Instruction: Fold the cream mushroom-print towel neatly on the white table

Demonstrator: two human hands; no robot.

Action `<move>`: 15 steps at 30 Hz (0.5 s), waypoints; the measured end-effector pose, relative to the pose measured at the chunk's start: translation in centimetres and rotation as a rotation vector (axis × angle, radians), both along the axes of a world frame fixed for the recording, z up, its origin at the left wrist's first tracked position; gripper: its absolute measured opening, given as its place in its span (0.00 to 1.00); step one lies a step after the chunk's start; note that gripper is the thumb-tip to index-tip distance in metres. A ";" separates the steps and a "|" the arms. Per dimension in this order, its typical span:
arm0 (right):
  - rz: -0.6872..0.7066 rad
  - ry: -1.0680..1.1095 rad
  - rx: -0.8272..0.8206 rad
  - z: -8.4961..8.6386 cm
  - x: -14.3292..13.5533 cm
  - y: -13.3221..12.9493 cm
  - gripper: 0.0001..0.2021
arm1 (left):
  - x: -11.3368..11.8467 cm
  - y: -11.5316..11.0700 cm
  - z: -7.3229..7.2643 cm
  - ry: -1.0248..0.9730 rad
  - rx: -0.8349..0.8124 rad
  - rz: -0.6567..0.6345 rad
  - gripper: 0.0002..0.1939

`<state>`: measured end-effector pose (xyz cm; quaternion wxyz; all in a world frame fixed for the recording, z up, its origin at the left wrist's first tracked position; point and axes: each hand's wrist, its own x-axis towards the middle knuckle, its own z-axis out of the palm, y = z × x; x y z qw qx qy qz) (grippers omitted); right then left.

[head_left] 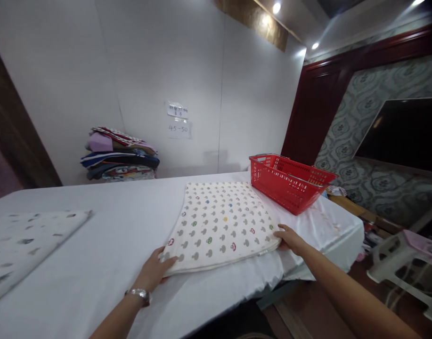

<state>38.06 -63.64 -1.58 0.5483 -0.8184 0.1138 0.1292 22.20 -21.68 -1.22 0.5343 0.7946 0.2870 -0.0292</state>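
A folded white cloth [219,221] printed with grey and coloured mushrooms lies flat on the table in front of me. My left hand [154,268], with a metal bracelet at the wrist, grips its near left corner, thumb on top and fingers underneath. At the near right corner my right hand [289,238] pinches the cloth's edge the same way. Several layers show along the near edge between the hands. The fingers under the cloth are partly hidden.
The table [131,226] has a white cover. At its back right stands a red plastic basket [289,188]. A pile of folded clothes [120,157] sits at the back left against the wall. Another patterned white cloth [28,249] lies at the left. A plastic stool [403,263] stands right.
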 end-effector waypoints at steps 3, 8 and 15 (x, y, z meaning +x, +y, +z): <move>-0.041 -0.043 0.230 1.1 -0.8 0.3 0.37 | 0.0 0.3 1.6 -0.123 -0.239 0.109 0.30; 0.055 -0.254 0.373 5.2 -4.1 1.8 0.38 | -1.5 2.5 6.5 -0.404 -0.366 0.186 0.40; 0.054 -0.263 0.523 10.0 -10.3 3.5 0.36 | -7.4 5.3 10.7 -0.477 -0.224 0.295 0.35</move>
